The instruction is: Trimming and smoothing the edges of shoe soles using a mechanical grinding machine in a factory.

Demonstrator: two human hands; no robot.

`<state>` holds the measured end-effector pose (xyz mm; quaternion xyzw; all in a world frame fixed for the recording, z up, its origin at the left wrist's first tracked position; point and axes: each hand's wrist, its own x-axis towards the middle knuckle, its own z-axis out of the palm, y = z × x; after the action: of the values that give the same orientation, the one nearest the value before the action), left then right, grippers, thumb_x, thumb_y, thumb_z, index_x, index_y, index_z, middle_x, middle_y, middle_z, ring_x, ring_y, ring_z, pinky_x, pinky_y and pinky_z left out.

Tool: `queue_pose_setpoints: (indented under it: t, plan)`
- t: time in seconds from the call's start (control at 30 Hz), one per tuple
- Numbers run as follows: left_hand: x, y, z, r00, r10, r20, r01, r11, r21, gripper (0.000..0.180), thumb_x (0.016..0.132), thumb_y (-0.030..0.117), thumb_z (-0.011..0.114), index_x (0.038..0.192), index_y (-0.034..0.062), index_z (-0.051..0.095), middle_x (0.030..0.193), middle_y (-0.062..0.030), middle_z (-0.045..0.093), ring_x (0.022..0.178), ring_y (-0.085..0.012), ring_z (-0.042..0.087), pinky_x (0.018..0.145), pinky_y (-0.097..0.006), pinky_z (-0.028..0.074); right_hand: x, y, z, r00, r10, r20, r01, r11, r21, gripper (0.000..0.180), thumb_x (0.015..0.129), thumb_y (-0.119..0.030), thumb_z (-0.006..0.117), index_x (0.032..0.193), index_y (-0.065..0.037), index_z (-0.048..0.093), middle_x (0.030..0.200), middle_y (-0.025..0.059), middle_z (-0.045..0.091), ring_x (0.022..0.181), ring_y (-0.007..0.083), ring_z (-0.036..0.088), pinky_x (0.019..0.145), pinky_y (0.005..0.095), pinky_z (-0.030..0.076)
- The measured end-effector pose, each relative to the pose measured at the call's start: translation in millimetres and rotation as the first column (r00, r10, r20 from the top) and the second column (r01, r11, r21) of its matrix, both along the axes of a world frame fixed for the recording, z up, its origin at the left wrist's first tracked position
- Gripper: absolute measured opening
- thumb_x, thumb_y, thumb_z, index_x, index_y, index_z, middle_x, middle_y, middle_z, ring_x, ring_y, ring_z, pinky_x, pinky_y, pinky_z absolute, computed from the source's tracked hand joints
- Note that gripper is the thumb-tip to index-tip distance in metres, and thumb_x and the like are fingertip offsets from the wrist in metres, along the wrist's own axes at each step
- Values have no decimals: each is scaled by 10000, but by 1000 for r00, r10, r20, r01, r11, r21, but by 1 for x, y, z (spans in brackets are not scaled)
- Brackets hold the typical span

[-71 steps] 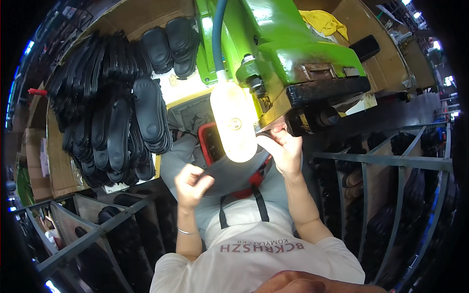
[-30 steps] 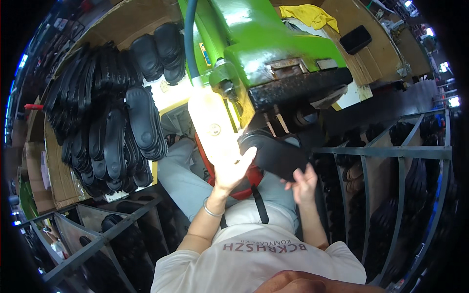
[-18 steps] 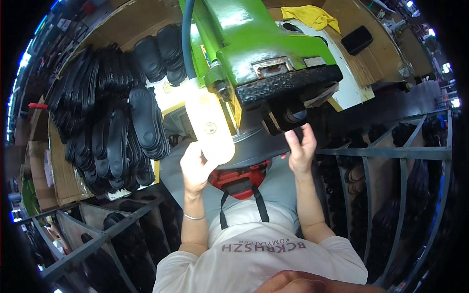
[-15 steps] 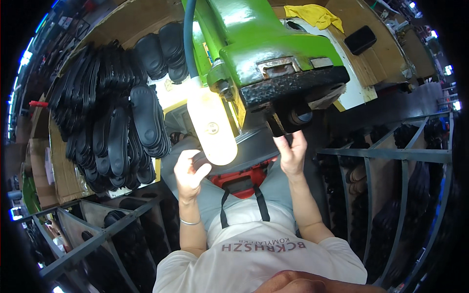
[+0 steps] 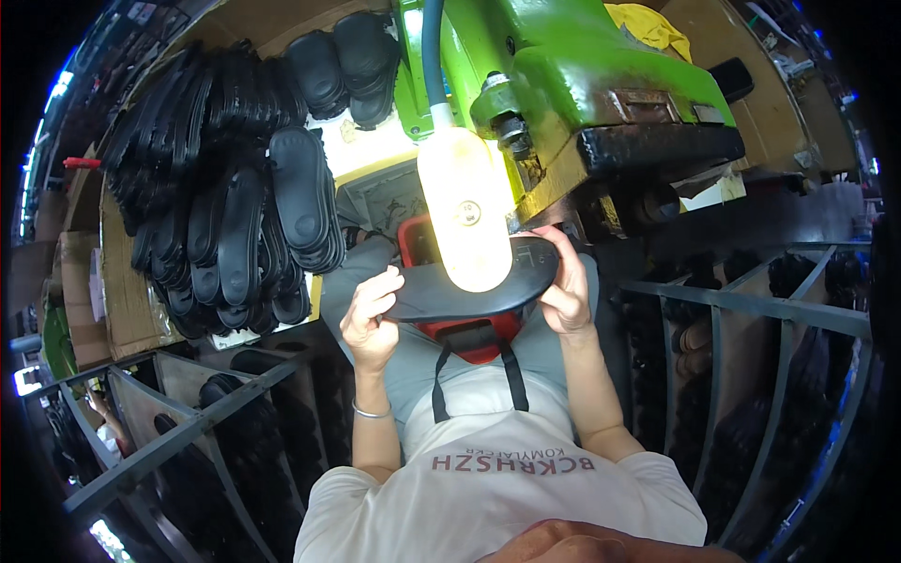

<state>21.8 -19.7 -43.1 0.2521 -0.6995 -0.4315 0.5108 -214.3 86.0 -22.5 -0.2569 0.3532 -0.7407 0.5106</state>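
A black shoe sole (image 5: 530, 275) spans the space between my two hands above my lap, its flat face turned up. My left hand (image 5: 371, 319) pinches one end, and my right hand (image 5: 567, 286) grips the other with thumb and fingers around the edge. A bright lamp head (image 5: 467, 211) on a grey-blue flexible stem hides the sole's middle. Behind and to the right stands a green machine (image 5: 591, 80) with a worn black front part (image 5: 657, 150), just beyond my right hand.
Many black soles (image 5: 235, 220) lie stacked and fanned out on the left, with a cardboard sheet (image 5: 141, 291) beside them. Metal racks (image 5: 188, 432) holding dark soles flank me on both sides. A yellow cloth (image 5: 652, 28) and a black box-like object (image 5: 732, 80) lie behind the machine.
The view has shifted, so machine and lamp appear farther right. My hands have lifted slightly away from my body, and the sole's broad face now shows between them.
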Motion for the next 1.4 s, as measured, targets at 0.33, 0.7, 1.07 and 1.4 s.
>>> queue_pose_setpoints:
  t: [0.33, 0.7, 1.07, 1.4]
  plan:
    - [-21, 4, 9, 993, 44, 111, -4, 943, -332, 370, 574, -213, 483, 870, 3, 535, 926, -179, 660, 902, -338, 633, 826, -406, 497, -9, 15, 7, 994, -61, 90, 65, 997, -39, 775, 590, 36, 512, 1338, 42, 306, 1349, 277, 383, 1240, 337, 428, 1038, 410, 354]
    - [-48, 23, 26, 632, -542, -555, 772, 504, 388, 677, 645, 66, 655, 1257, 35, 367, 1373, -303, 295, 1260, -387, 384, 1024, -461, 341, -42, 32, 17, 974, -226, 16, 226, 974, 20, 511, 785, 59, 552, 1268, 11, 393, 1109, 194, 585, 1000, 250, 592, 923, 367, 460]
    - [-86, 17, 14, 819, -567, -92, 562, 758, 332, 611, 756, 173, 721, 1299, 42, 474, 1457, -158, 248, 1300, -291, 335, 1056, -418, 298, -20, 4, -38, 868, 132, 479, -144, 989, -11, 392, 863, 25, 506, 1244, -11, 424, 1087, 108, 571, 959, 185, 601, 857, 299, 501]
    - [-76, 0, 8, 923, -366, 123, 362, 931, 52, 242, 678, 51, 754, 880, 25, 624, 855, -99, 674, 840, -254, 646, 939, -438, 420, -18, 19, -79, 966, 107, 235, -115, 993, 22, 625, 910, -505, 428, 1298, -15, 427, 1281, 197, 488, 1165, 315, 488, 1014, 439, 353]
